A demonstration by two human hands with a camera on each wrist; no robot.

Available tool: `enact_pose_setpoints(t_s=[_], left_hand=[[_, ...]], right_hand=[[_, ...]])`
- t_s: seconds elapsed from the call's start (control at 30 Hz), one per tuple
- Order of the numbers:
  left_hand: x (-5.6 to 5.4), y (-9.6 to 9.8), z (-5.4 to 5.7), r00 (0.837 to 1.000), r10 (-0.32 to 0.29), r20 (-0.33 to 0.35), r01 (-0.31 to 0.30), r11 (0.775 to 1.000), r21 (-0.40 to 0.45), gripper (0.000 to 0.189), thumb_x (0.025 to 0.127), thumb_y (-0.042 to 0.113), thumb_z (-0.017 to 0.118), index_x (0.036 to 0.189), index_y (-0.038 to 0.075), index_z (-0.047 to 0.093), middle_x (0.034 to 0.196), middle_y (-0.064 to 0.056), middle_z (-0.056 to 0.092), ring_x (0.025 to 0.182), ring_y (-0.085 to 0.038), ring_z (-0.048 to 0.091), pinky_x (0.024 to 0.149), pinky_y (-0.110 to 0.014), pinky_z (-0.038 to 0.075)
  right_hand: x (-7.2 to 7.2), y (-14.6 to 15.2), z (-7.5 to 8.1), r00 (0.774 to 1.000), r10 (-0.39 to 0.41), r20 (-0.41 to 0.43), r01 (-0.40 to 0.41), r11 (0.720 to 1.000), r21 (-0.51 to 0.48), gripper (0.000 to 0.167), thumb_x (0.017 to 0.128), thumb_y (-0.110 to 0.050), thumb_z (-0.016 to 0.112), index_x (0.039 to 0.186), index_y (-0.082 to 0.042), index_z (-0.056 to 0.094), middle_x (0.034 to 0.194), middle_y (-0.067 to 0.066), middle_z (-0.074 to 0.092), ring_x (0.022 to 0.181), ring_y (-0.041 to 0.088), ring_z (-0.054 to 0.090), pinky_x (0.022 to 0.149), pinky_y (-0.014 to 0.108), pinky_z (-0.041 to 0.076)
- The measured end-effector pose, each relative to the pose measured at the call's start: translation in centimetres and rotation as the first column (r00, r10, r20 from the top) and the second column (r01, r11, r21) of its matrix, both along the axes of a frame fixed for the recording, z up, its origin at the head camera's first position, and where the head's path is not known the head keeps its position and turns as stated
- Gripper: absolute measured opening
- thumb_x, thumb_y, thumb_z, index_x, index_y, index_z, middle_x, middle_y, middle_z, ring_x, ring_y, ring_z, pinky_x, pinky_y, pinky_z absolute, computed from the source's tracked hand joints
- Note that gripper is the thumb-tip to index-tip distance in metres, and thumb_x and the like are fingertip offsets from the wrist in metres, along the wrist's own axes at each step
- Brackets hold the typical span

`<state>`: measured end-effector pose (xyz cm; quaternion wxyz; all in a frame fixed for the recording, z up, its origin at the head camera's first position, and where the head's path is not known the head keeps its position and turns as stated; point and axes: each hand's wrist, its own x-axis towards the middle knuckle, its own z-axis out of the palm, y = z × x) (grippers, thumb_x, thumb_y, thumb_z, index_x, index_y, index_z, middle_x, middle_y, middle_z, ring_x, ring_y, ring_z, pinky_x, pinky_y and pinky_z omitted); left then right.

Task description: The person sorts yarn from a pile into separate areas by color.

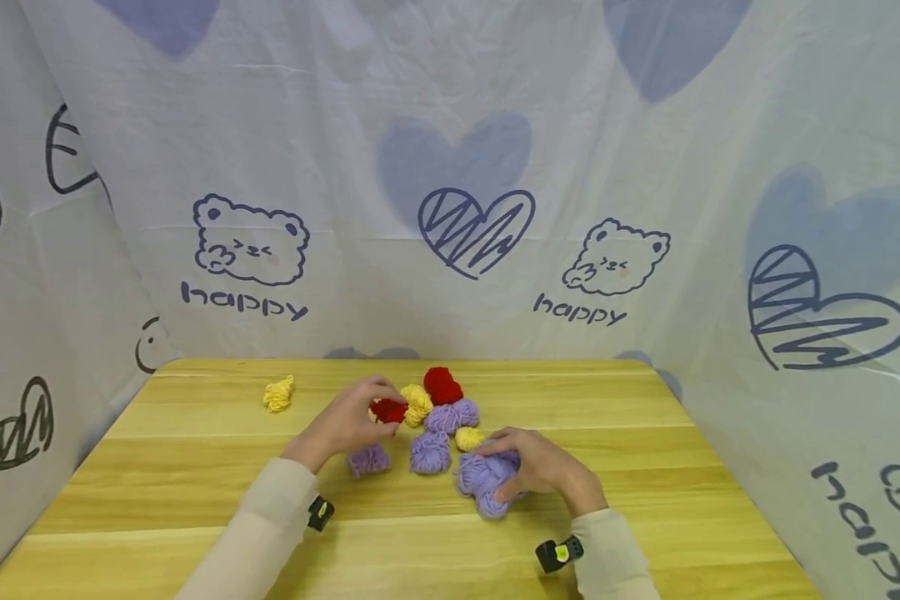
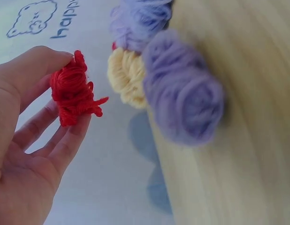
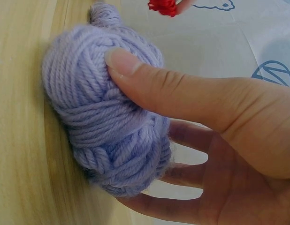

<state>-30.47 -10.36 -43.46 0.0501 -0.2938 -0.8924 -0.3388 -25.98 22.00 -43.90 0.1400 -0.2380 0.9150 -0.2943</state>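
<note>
Between thumb and fingertips, my left hand [image 1: 348,423] pinches a small red yarn ball [image 2: 72,91], with a loose strand sticking out of it. My right hand [image 1: 546,468] grips a large purple yarn ball [image 3: 105,108], the thumb across its top and the fingers behind it. In the right wrist view that ball appears to rest on the wooden table. Between the hands sits another purple yarn ball [image 1: 430,452]. A small yellow yarn ball [image 1: 468,438] lies just behind the gripped purple one. Left of these, below my left hand, is a small purple yarn bundle [image 1: 368,459].
Farther back are a yellow yarn ball [image 1: 417,404], a purple one [image 1: 452,416] and a dark red one [image 1: 442,386]. A yellow bundle [image 1: 278,394] lies alone at the back left of the wooden table [image 1: 195,483]. Printed cloth [image 1: 360,275] hangs behind and at both sides.
</note>
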Motion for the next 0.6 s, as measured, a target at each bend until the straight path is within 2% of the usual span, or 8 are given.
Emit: enact_pose_setpoints(t_s=[0.2,0.47,0.6], left_hand=[[0.3,-2.3,0.4,0.999,0.032,-0.016,-0.032,0.999,-0.003,0.031,0.084,0.008,0.082,0.115,0.012,0.077,0.113,-0.003,0.069,0.098,-0.017,0.063,0.088,-0.037,0.06],[1.3,-5.8,0.3,0.998,0.056,-0.024,-0.057,0.998,-0.025,0.031,0.082,0.002,0.082,0.112,0.005,0.077,0.107,-0.008,0.068,0.095,-0.022,0.065,0.082,-0.037,0.063],[1.9,-7.5,0.1,0.996,0.09,-0.013,-0.091,0.994,-0.059,0.03,0.081,0.003,0.084,0.11,0.007,0.078,0.107,-0.008,0.068,0.096,-0.021,0.064,0.081,-0.036,0.062]], right_hand=[[0.0,0.0,-0.1,1.0,-0.004,0.0,0.004,1.0,-0.001,0.063,0.071,-0.013,0.093,0.131,-0.013,0.072,0.145,0.017,0.06,0.137,0.044,0.052,0.115,0.062,0.04],[-0.1,0.0,-0.1,1.0,-0.005,0.001,0.005,1.0,-0.004,0.063,0.071,-0.013,0.093,0.13,-0.014,0.073,0.145,0.017,0.059,0.137,0.044,0.051,0.116,0.062,0.04],[-0.1,0.0,-0.2,1.0,-0.001,0.0,0.001,1.0,-0.006,0.063,0.071,-0.013,0.093,0.131,-0.014,0.072,0.145,0.017,0.06,0.137,0.044,0.052,0.115,0.062,0.04]])
